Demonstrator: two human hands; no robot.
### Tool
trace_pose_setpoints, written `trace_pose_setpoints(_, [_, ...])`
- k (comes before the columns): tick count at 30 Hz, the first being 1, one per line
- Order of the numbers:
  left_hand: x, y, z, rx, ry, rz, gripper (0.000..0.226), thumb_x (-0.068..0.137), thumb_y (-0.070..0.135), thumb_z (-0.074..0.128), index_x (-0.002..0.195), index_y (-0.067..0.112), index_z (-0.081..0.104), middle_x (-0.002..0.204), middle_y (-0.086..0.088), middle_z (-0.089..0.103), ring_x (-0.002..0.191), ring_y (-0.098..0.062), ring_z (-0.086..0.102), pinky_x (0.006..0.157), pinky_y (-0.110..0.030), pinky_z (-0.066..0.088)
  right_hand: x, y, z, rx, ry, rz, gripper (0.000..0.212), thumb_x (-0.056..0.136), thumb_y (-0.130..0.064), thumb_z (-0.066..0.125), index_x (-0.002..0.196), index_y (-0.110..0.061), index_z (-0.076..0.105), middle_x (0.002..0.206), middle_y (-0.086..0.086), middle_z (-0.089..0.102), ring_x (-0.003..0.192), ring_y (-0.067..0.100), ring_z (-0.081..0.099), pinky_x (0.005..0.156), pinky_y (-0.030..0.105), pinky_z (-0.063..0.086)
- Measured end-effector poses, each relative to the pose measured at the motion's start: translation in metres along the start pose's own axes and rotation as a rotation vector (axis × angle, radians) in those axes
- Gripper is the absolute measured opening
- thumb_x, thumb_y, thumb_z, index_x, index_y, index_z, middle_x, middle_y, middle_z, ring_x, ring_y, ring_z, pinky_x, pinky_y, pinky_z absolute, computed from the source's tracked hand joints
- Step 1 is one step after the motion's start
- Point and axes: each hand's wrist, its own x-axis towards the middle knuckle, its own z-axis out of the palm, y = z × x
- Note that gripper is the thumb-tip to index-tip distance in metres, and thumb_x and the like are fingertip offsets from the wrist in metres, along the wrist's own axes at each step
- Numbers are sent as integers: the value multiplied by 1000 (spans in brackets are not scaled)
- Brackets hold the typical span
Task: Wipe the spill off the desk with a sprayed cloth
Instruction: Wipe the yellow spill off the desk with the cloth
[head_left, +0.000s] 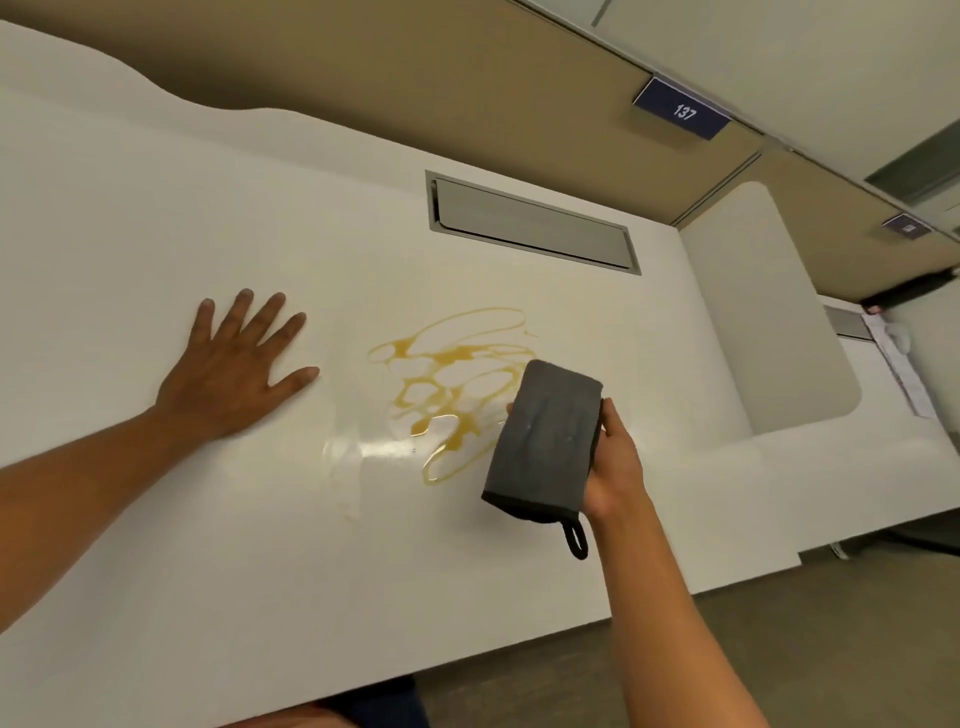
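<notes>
One amber spill (457, 384) loops across the white counter (156, 218); left hand (234, 374) lies flat beside it, fingers spread; right hand (613, 462) fingers pinch one grey cloth (543, 436) partly covering the spill; one closed cable hatch (530, 228) behind.

Single head view, looking steeply down, close over white desk (156, 218)

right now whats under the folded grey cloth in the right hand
The folded grey cloth, held in the right hand, covers the right edge of the amber looping spill on the glossy white desk. How far the spill runs beneath is hidden.
</notes>
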Motion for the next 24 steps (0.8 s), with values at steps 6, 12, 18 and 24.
trace_pose_setpoints(6, [7, -17, 29, 15, 12, 31, 86, 98, 85, 30, 172, 48, 8, 182, 16, -6, 166, -9, -19, 131, -45, -19, 51, -61, -24, -168, 318, -293, 72, 101, -76, 37, 133, -22, 72, 127, 9, 78, 109, 30, 78, 88, 46, 65])
trace_pose_setpoints(12, [11, -30, 49, 3, -59, 4, 88, 95, 81, 46, 171, 50, 17, 185, 14, 2, 171, -17, -9, 133, -48, -19, 107, -40, -23, -1282, 339, -743, 49, 110, -52, 39, 150, -25, 50, 144, 5, 60, 133, 30, 57, 115, 49, 44])
trace_pose_setpoints(18, [8, -24, 41, 12, -8, 37, 87, 97, 81, 39, 173, 45, 18, 185, 10, 2, 172, -18, -6, 135, -51, -12, 136, 12, -27, -2020, 548, -712, 63, 111, -54, 35, 168, -31, 21, 162, 13, 38, 132, 37, 45, 107, 49, 38])
trace_pose_setpoints(24, [5, -16, 29, -13, 14, 26, 90, 96, 86, 33, 173, 42, 18, 185, 8, 7, 170, -15, -7, 135, -49, -10, 157, -10, -31, -2037, 538, -744, 62, 111, -54, 30, 168, -34, 18, 158, 11, 39, 123, 37, 46, 102, 51, 40])
